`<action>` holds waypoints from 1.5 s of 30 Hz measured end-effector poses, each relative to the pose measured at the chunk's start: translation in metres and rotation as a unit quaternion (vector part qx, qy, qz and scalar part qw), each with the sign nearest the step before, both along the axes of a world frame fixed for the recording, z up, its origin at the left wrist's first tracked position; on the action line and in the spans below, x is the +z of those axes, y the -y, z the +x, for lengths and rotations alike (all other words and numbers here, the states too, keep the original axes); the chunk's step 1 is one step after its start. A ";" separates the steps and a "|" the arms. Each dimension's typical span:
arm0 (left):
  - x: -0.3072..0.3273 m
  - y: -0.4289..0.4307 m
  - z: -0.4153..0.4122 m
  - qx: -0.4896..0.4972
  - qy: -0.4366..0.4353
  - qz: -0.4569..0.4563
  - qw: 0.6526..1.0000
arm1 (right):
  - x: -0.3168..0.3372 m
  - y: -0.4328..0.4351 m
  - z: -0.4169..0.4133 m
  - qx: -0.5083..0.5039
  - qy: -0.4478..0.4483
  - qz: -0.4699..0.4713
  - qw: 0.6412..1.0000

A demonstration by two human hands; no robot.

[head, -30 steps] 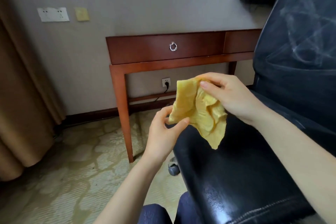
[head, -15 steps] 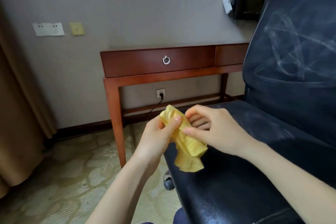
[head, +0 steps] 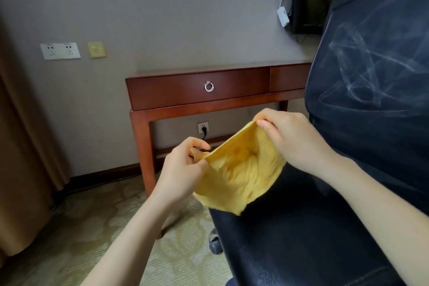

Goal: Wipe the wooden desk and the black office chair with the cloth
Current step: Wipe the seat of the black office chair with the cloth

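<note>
Midway, by the look of it: you hold the yellow cloth [head: 241, 174] spread over the front of the black office chair [head: 301, 251], left hand [head: 183, 169] and right hand [head: 292, 137] each keeping a pinching grip on an upper corner. Pale smears streak the backrest [head: 371, 72], so it likely needs more wiping. Behind, the wooden desk [head: 197, 97] stands against the wall [head: 162, 18], its tabletop barely visible and its state unclear.
</note>
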State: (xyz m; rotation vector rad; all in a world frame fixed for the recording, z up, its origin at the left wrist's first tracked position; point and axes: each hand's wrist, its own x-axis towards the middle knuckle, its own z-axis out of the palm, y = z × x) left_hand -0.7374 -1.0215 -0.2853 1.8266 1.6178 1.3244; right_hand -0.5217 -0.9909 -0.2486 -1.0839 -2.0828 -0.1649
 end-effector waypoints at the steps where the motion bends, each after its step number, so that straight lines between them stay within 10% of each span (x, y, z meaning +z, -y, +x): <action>1: 0.001 -0.002 -0.002 0.005 -0.041 0.015 0.999 | 0.005 -0.002 0.001 0.008 0.031 -0.021 0.999; 8: 0.000 -0.026 0.001 0.084 -0.187 0.080 0.975 | 0.040 -0.022 0.017 0.010 0.117 -0.061 0.991; 13: 0.034 -0.062 0.032 0.108 -0.025 0.079 0.991 | 0.051 -0.062 0.026 -0.136 0.121 0.060 0.982; 19: 0.094 -0.067 0.044 0.012 0.041 0.191 0.981 | 0.078 -0.049 0.062 -0.077 0.028 0.150 0.985; 30: -0.007 0.005 0.009 -0.349 -0.133 -0.165 0.913 | -0.048 0.022 0.108 0.101 0.179 -0.241 0.948; 39: -0.069 -0.042 0.033 -0.109 -0.147 -0.116 0.976 | -0.084 -0.045 0.093 -0.043 0.238 -0.263 0.934; 45: -0.096 -0.009 0.030 -0.188 -0.296 0.010 0.936 | -0.096 -0.022 0.105 -0.060 0.285 -0.153 0.944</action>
